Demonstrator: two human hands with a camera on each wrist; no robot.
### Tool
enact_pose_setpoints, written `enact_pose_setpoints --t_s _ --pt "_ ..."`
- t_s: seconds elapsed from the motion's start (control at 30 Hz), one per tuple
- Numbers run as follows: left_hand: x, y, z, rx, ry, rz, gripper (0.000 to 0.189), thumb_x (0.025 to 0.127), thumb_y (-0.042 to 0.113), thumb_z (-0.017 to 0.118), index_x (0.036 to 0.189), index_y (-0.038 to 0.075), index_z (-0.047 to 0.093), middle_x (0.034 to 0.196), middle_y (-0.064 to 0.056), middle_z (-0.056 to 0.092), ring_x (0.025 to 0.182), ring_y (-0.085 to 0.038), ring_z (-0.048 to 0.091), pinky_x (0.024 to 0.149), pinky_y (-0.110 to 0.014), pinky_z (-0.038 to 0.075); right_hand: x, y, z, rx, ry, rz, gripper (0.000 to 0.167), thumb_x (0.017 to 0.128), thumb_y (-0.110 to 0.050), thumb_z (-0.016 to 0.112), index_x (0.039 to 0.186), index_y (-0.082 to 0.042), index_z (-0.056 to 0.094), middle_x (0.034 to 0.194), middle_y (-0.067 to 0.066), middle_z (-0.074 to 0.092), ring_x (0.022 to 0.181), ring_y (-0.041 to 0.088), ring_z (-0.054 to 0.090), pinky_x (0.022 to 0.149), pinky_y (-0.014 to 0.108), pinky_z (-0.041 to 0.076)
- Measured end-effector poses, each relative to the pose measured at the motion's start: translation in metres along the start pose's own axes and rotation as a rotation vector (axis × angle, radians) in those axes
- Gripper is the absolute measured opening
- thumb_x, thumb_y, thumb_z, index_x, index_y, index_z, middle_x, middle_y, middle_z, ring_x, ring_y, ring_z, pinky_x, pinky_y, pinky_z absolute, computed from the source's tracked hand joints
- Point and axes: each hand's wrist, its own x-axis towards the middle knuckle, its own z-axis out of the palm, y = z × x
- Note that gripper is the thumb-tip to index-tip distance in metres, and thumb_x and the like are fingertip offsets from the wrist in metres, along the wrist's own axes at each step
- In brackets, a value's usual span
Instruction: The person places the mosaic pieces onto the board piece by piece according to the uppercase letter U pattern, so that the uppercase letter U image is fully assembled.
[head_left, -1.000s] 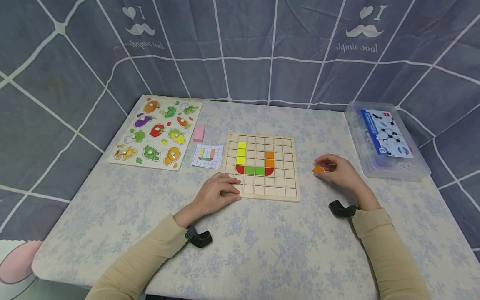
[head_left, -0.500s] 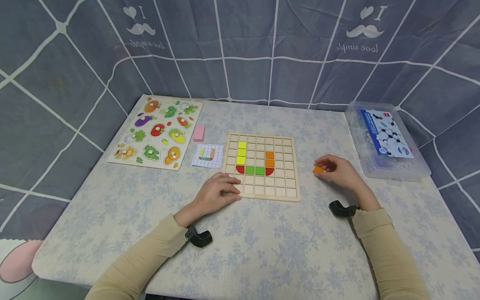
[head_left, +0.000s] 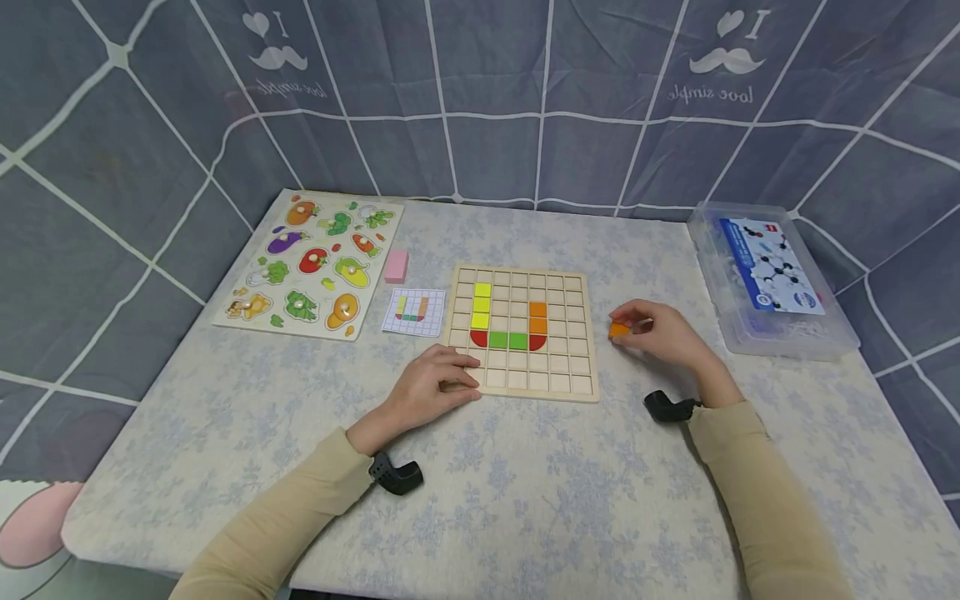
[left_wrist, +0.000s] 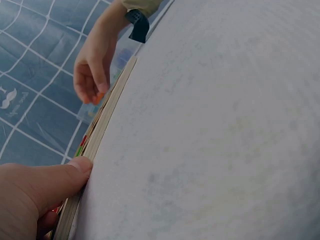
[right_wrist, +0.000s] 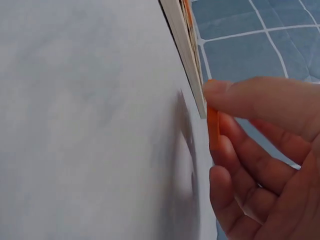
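Note:
A square wooden grid board (head_left: 558,363) lies mid-table, with yellow, red, green and orange tiles set in a U shape. My left hand (head_left: 431,385) holds its near left corner, the thumb (left_wrist: 75,172) against the front edge and the fingers over the top. Right of the board, my right hand (head_left: 663,333) pinches an orange tile (head_left: 618,330) between thumb and fingers. In the right wrist view the orange tile (right_wrist: 214,131) stands on edge, overlapping the board's corner. Left of the board lies a pattern card (head_left: 413,313) printed with a similar coloured U.
A vegetable knob puzzle (head_left: 307,271) lies at the left of the table, a pink block (head_left: 396,267) beside it. At the back right stands a clear plastic case (head_left: 780,333) with a molecule label. A grey grid-patterned curtain (head_left: 495,158) hangs behind the table.
My right hand has moved left towards the board, and slightly back, carrying the orange tile. The left hand stays at the board's corner.

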Motion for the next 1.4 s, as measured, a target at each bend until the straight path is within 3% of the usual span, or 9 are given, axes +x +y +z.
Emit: enact_pose_setpoints --t_s 0.5,0.83,1.4 --pt "0.000 -0.001 0.000 -0.002 -0.004 0.005 0.009 0.078 0.021 0.078 0.083 0.014 0.077 0.111 -0.002 0.067 0.104 -0.018 0.054 0.091 -0.033 0.044 0.059 -0.046 0.017 0.085 -0.122 -0.058 0.036 0.082 -0.008 0.072 0.116 0.000 0.061 0.109 0.015 0.061 0.099 0.028 0.054 0.087 0.042 0.047" --pt "0.000 -0.002 0.000 -0.006 -0.005 0.016 0.011 0.079 0.023 0.078 0.084 0.014 0.077 0.111 -0.002 0.067 0.105 -0.018 0.054 0.092 -0.032 0.044 0.091 -0.054 0.034 0.101 -0.155 -0.038 0.036 0.083 -0.010 0.070 0.117 -0.002 0.061 0.115 0.016 0.060 0.105 0.029 0.053 0.092 0.043 0.042" --pt "0.000 -0.002 -0.001 0.000 -0.006 0.012 0.010 0.078 0.022 0.078 0.084 0.014 0.077 0.111 -0.002 0.067 0.106 -0.019 0.054 0.093 -0.033 0.043 0.104 -0.061 0.045 0.056 -0.127 -0.035 0.031 0.085 -0.013 0.070 0.114 -0.004 0.064 0.116 0.013 0.061 0.107 0.028 0.053 0.093 0.043 0.042"
